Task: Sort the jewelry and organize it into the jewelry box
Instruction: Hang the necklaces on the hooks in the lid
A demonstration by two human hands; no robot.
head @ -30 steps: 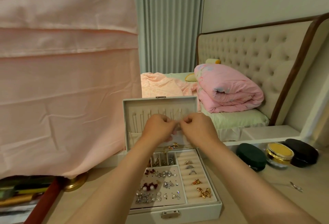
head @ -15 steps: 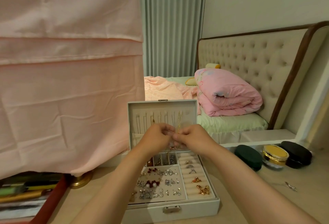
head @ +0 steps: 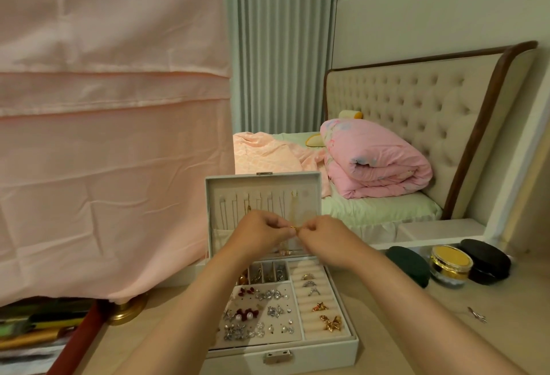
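Hands meet before the raised lid (head: 215, 196) of the one jewelry box (head: 312, 355) on the worktop (head: 401, 333). The left hand (head: 262, 234) and right hand (head: 323, 239) together pinch one small gold piece (head: 294, 228) at their fingertips. Several chains (head: 269, 205) hang in the lid. The tray carries many earrings (head: 268, 312) and five pieces in the ring rolls (head: 311, 300). Three round containers stand to the right: green case (head: 407, 264), gold-lidded jar (head: 451, 264), black case (head: 485, 260).
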